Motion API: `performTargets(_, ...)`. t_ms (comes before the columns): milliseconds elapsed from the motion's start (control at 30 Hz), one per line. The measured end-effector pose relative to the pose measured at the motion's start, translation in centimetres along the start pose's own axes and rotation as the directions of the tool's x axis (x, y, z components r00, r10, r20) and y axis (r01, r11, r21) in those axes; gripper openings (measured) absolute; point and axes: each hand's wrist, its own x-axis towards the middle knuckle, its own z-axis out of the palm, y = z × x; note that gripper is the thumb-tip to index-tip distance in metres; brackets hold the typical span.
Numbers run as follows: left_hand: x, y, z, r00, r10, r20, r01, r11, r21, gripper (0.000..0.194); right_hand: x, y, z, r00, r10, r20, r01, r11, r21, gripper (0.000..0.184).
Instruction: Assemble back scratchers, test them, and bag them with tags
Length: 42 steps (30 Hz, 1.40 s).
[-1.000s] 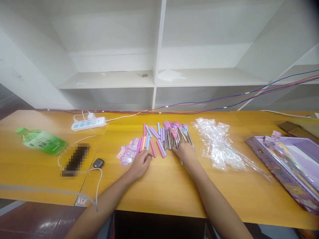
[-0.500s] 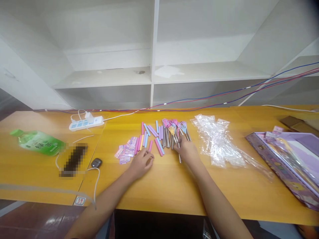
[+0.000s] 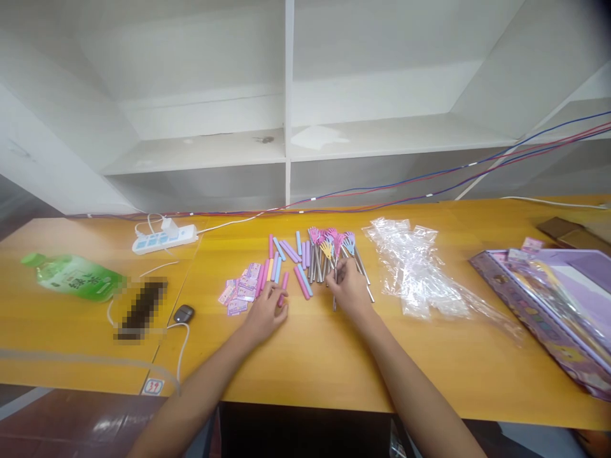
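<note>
My left hand [image 3: 266, 313] is closed around a pink tube-shaped sleeve [image 3: 285, 280], its upper end sticking out past the fingers. Several pastel sleeves [image 3: 301, 280] in pink, purple, blue and yellow lie just beyond it. To its left is a spread of small printed cards [image 3: 237, 291]. My right hand [image 3: 352, 289] pinches the metal rod of a back scratcher with a pink hand-shaped head [image 3: 338, 240]. Around it lie more back scratchers [image 3: 315, 261], with thin silver rods and pink, yellow and blue hand heads.
Clear plastic bags [image 3: 415, 270] lie right of the back scratchers. Farther right stands a purple box [image 3: 527, 318] with packaged items. At left are a green bottle [image 3: 71, 275], a power strip [image 3: 165, 239], a small black case [image 3: 184, 313] and a white cable [image 3: 184, 356].
My left hand has taken hold of a pink sleeve and tilted it. My right hand has shifted slightly left, now pinching a pink-headed back scratcher; a rod it was near lies to its right.
</note>
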Motion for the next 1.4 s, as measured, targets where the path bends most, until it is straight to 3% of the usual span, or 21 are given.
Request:
performTargets(200,0.3,-0.2,0.9,0.999,-0.052,0.008,0.050,0.990,0.131,0.043,-0.5,-0.5,0.7,0.998,-0.056,-0.002,0.056,0.995,0.086,0.024)
performTargets(433,-0.4,0.7,0.5,0.990,-0.133,0.043,0.117,0.958,0.260,0.050,-0.6,-0.8,0.4,1.000,-0.026,0.003,0.025,0.994,0.104,0.046)
performTargets(533,-0.4,1.1,-0.2,0.985,-0.142,0.094,0.121,0.973,0.199,0.032,-0.6,-0.9,0.4,0.999,0.011,0.041,-0.022,0.953,0.302,0.036)
performTargets(633,-0.4,0.9,-0.8,0.988,-0.107,0.111,0.097,0.991,0.089,0.022,-0.4,-0.7,0.8,0.989,0.095,0.109,-0.140,0.809,0.571,0.038)
performTargets(733,-0.4,0.5,-1.1,0.992,-0.070,0.105,0.072,0.997,-0.017,0.021,-0.2,-0.3,1.4,0.979,0.148,0.140,-0.203,0.684,0.700,0.043)
performTargets(933,-0.5,0.8,-1.4,0.996,-0.049,0.070,0.058,0.991,-0.125,0.022,-0.1,0.6,2.2,0.980,0.158,0.122,-0.192,0.584,0.789,0.041)
performTargets(1400,-0.6,0.8,-1.3,0.997,-0.067,0.047,0.073,0.988,-0.139,0.015,-0.1,-0.2,1.9,0.976,0.186,0.116,-0.200,0.541,0.817,0.042)
